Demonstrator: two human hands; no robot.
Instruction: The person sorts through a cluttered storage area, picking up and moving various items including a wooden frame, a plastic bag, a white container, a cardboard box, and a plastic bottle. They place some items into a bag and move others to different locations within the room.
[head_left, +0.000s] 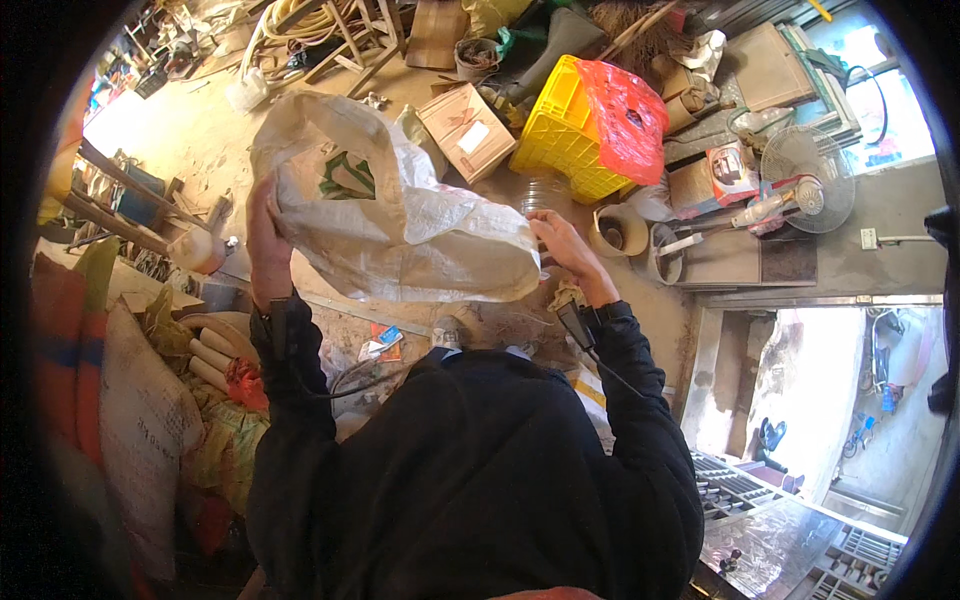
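Note:
A large white woven plastic sack (450, 255) spans the space between my two hands at chest height. My left hand (268, 236) grips its left edge, with the fingers partly hidden by the fabric. At its right end, my right hand (566, 247) holds the rim between thumb and fingers. The sack's upper left part forms a loop, and green printed marks (347, 177) show within it; whether they lie on the inner wall or the far side I cannot tell. Both wrists carry dark bands with cables.
Beyond the sack stand a cardboard box (466, 135) and a yellow plastic crate (559, 127) with a red plastic bag (626, 124) over it. An electric fan (808, 180) lies at the right. Filled sacks (142, 420) stand at the left. A coiled hose (292, 26) is at the top.

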